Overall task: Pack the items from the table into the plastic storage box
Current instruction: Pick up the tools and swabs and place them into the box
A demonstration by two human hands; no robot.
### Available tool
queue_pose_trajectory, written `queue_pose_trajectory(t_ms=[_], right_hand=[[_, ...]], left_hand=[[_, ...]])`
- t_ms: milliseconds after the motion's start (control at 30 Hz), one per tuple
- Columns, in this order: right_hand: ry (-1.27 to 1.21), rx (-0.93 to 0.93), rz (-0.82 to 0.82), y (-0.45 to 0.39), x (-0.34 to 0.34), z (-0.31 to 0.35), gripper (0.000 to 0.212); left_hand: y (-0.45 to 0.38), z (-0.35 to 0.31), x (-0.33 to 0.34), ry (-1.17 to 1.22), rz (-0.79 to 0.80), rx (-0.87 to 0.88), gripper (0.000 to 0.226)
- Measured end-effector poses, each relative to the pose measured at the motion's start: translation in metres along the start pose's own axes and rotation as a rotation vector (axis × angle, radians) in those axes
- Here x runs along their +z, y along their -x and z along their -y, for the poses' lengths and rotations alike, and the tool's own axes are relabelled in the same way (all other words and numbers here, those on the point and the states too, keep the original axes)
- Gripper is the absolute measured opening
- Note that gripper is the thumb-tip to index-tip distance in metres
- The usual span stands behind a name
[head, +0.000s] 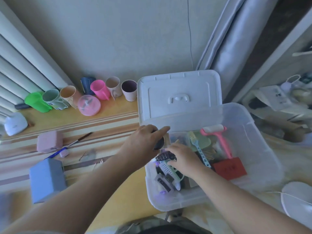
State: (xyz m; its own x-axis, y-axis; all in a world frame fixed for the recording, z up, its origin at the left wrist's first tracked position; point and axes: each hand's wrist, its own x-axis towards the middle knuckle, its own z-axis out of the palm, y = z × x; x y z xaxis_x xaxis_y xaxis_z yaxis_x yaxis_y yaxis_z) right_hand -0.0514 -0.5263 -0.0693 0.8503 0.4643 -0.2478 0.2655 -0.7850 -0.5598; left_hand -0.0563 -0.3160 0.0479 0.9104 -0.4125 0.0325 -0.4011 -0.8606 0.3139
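The clear plastic storage box [256,135] stands at the right of the table, its white lid [179,92] leaning against the back. Inside lie a pink lint roller [221,141], a blue fork [200,151], a red block [229,168] and several small items. My left hand [143,141] is over the box's left rim, shut on a dark round object with a beige part [162,141]. My right hand [184,157] is inside the box, fingers resting on a black hair clip [164,157]. A blue box [47,179], a pink case [49,143] and pens [81,138] lie on the table at left.
A row of coloured cups [99,89] and a pink dome [89,105] line the wall edge. A white gadget [15,124] sits far left. A white round device with a cable [298,198] lies right of the box. Cluttered shelves stand at the far right.
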Motion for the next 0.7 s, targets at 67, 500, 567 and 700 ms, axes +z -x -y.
queue_pose_trajectory(t_ms=[67,500,567,700], right_hand=[[-0.105,0.020,-0.113,0.009,-0.017,-0.007,0.027],[-0.118,-0.061,-0.088,0.071,-0.080,-0.049,0.062],[-0.126,-0.056,-0.067,0.073,-0.077,-0.055,0.057],[-0.137,0.051,-0.059,0.062,-0.077,-0.070,0.046]], left_hand=[[-0.006,-0.018,0.007,-0.015,0.046,0.003,0.085],[-0.052,-0.082,0.062,0.097,0.375,-0.061,0.121],[-0.050,-0.083,0.067,0.100,0.369,-0.036,0.121],[-0.042,-0.075,0.074,0.137,0.298,-0.144,0.104]])
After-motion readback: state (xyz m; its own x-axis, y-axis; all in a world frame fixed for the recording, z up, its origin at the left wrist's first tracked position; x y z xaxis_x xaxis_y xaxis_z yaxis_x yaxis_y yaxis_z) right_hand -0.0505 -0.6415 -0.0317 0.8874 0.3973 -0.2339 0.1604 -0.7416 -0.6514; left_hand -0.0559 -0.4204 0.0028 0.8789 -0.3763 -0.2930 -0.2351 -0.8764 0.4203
